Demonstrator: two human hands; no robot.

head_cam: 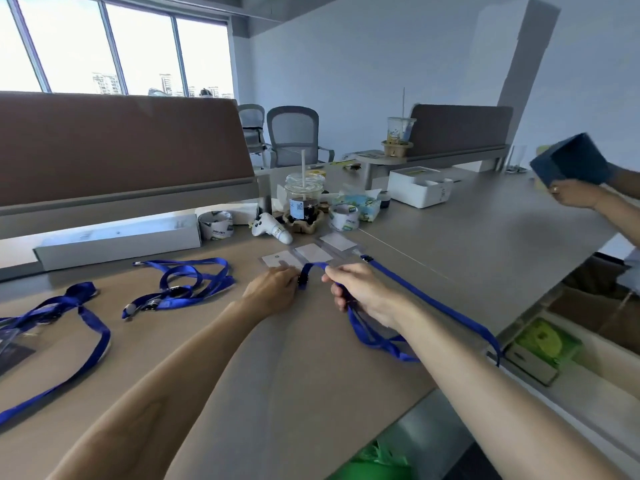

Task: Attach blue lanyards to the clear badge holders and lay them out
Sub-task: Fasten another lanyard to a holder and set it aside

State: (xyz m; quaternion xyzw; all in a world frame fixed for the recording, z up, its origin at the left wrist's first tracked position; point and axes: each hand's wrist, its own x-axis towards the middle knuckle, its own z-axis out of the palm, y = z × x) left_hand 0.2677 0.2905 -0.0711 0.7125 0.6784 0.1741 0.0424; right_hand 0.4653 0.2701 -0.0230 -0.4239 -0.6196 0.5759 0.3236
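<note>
A row of clear badge holders (313, 252) with white cards lies on the table beyond my hands. My left hand (273, 287) holds the black clip end of a blue lanyard (429, 301) at the nearest holder. My right hand (360, 292) grips the same lanyard's strap, which loops under my wrist and trails to the table's right edge. Another blue lanyard (180, 285) lies bunched to the left. A third one (69, 317), joined to a badge holder (14, 344), lies at the far left.
Behind the holders stand an iced drink cup (304, 199), two tape rolls (216, 225), a white controller (272, 228), a tissue pack and a long white box (117, 240). Another person's hands hold a dark blue box (571, 162) at the right. An open drawer sits beyond the table's right edge.
</note>
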